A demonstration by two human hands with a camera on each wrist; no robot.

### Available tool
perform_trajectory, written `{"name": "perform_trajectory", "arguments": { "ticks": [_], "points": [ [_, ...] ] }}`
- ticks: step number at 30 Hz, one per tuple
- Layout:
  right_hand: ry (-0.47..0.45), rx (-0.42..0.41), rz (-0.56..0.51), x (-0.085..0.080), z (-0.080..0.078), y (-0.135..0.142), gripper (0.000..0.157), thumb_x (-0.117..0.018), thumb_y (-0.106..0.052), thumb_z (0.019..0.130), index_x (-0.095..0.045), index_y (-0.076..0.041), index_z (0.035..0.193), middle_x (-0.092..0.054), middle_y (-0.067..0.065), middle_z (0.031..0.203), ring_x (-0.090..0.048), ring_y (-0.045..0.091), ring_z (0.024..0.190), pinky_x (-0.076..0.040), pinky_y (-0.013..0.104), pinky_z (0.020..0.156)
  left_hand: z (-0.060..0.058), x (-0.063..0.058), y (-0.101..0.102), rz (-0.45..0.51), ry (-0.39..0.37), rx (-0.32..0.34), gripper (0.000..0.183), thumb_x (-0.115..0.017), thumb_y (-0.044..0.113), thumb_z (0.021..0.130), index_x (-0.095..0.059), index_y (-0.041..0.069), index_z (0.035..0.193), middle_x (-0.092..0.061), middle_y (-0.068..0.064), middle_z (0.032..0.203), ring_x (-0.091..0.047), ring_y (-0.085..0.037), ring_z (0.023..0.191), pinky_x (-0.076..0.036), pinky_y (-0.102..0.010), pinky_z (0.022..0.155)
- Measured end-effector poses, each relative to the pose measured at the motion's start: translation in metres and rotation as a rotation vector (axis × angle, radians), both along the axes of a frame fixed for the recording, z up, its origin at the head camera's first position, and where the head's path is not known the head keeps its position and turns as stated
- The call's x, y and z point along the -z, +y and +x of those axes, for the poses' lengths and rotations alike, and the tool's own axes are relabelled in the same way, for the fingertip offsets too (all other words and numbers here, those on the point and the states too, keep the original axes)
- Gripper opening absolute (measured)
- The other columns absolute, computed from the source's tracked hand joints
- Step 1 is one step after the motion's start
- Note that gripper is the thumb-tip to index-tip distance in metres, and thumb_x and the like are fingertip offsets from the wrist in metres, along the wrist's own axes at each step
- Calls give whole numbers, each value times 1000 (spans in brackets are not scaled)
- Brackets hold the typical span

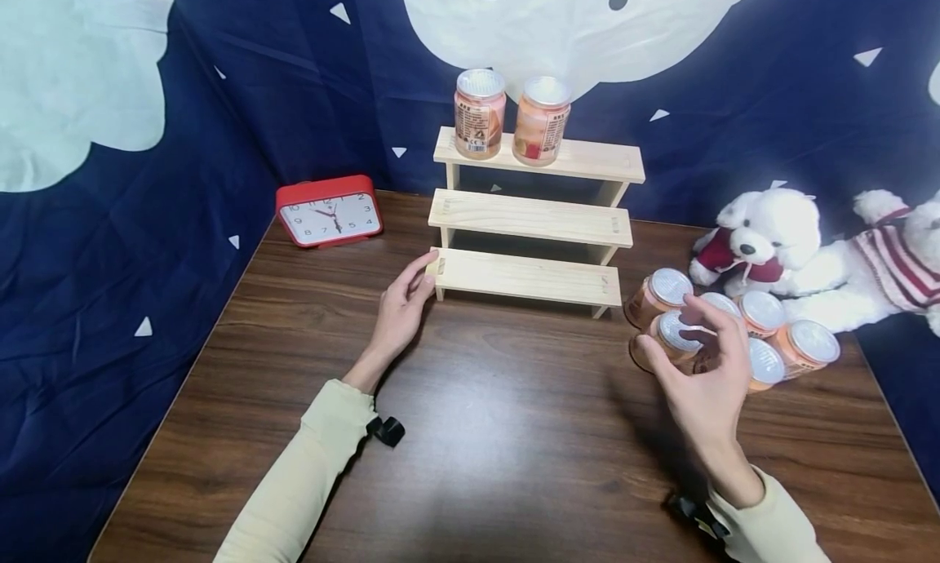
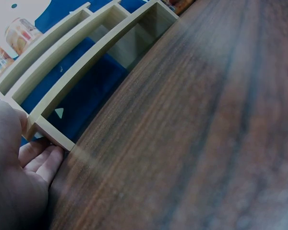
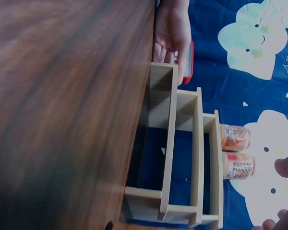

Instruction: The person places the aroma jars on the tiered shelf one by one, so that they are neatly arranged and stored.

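A three-tier wooden shelf rack (image 1: 525, 272) stands on the table. At the left end of its lowest tier my left hand (image 1: 396, 322) grips the board, with the thumb over the top and the fingers curled beside the end panel in the left wrist view. Two jars with pale metal lids, a left jar (image 1: 481, 114) and a right jar (image 1: 542, 121), stand upright on the top tier. My right hand (image 1: 708, 383) hovers over a group of several similar jars (image 1: 811, 347) right of the rack. Its thumb and fingers are spread apart, holding nothing; it partly hides those jars.
Behind the rack's left side stands a red alarm clock (image 1: 330, 212). White plush toys, one a dog in a dark red garment (image 1: 771, 228), sit behind the jars at the right. A dark blue patterned cloth (image 1: 308, 82) hangs behind the brown table (image 1: 470, 465).
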State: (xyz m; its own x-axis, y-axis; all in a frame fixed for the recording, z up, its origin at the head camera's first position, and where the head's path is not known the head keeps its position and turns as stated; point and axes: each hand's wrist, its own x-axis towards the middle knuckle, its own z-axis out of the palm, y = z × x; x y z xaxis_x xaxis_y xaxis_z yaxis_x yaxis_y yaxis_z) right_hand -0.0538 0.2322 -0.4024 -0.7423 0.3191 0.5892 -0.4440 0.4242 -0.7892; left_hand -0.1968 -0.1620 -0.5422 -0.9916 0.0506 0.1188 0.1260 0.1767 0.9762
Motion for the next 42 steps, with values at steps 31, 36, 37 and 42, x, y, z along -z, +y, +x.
{"name": "perform_trajectory", "arguments": {
  "ticks": [31,36,37,42],
  "points": [
    [-45,152,55,6,22,22,63,-87,20,73,-71,14,134,-66,-10,112,-64,1,89,-51,6,72,1,-2,2,-7,3,-3,40,-65,37,114,-64,49,153,-76,12,140,-69,-10,131,-51,-28,113],
    [-139,219,125,14,23,28,67,-90,16,73,-73,7,137,-66,-11,99,-59,-6,77,-48,4,69,3,-7,3,-36,8,-16,41,-64,35,115,-64,45,154,-76,12,141,-69,-9,131,-52,-29,114],
    [-159,230,140,16,22,31,68,-92,15,73,-73,5,137,-65,-10,95,-57,-7,74,-47,4,68,4,-8,4,-43,16,-17,41,-64,34,115,-64,44,154,-76,11,141,-69,-10,131,-52,-30,114],
    [-225,238,183,28,19,41,70,-96,10,74,-74,0,139,-61,-11,78,-51,-10,63,-42,3,62,4,-8,4,-44,34,-19,41,-64,33,115,-65,41,155,-76,9,142,-70,-12,132,-53,-33,114]
  ]
}}
